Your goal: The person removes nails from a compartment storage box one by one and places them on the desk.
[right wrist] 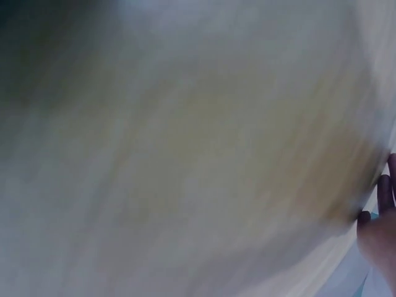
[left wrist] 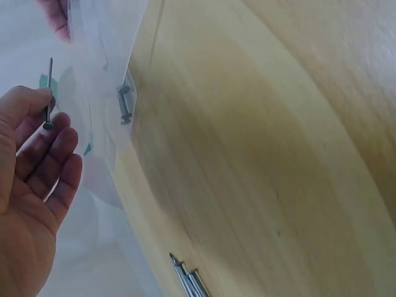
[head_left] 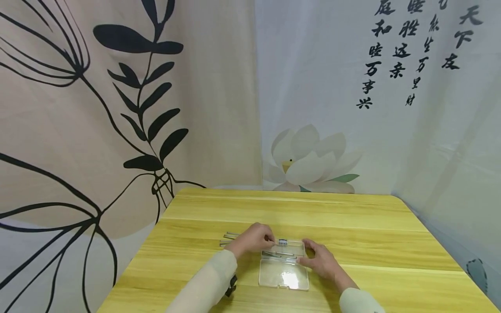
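My left hand [head_left: 256, 238] pinches a nail [left wrist: 49, 93] between thumb and fingertips, point up in the left wrist view, beside the box's far left corner. A clear plastic box [head_left: 283, 278] lies opened flat on the table, its near half toward me. Several nails [head_left: 278, 254] lie in it near the hinge line. At the box's right end, my right hand [head_left: 322, 260] grips the far half, thumb near the hinge and fingers at the far corner. The right wrist view is blurred and shows only part of that right hand [right wrist: 378, 232].
More nails [head_left: 228, 238] lie on the wooden table [head_left: 372, 234] to the left, partly hidden behind the left forearm. A small black object [head_left: 232, 286] shows beside the left sleeve. Behind the table's far edge hangs a printed curtain [head_left: 219, 108].
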Demonstrator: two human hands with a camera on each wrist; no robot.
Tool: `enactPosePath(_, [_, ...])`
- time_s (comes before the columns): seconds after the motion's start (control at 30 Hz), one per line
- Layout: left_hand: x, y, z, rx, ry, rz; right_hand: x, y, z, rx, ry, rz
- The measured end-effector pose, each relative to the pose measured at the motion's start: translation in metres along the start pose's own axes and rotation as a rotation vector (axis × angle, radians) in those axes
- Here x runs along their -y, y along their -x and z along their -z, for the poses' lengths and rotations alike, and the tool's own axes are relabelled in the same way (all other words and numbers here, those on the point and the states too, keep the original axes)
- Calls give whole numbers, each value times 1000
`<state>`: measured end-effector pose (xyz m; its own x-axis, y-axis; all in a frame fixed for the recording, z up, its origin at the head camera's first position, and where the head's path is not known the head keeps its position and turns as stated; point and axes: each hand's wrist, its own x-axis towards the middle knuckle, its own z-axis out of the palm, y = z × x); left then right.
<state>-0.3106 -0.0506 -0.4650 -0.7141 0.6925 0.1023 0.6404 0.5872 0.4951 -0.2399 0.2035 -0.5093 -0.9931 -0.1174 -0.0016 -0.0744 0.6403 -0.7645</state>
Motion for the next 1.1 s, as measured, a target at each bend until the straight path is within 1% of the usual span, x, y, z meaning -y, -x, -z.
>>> enactPosePath(0.2, [3, 5, 7, -13, 83, 15, -1, 2, 1, 15, -26, 6])
enactPosePath(0.37, [8, 10, 10, -34, 122, 34, 0, 3, 2, 21, -38, 8])
enactPosePath(0.47, [11, 12, 12, -39, 129, 53, 1, 4, 2, 19, -37, 4])
enactPosePath(0.57, [15, 14, 15, -50, 137, 59, 1, 3, 2, 14, -25, 5])
enactPosePath(0.8, [25, 19, 20, -78, 134, 57, -2, 1, 0, 11, -30, 5])
enactPosePath(0.97, [33, 25, 25, -91, 144, 68, -3, 0, 1, 17, -28, 3])
enactPosePath(1.1, [41, 32, 29, -110, 154, 92, -4, 0, 1, 23, -35, -4])
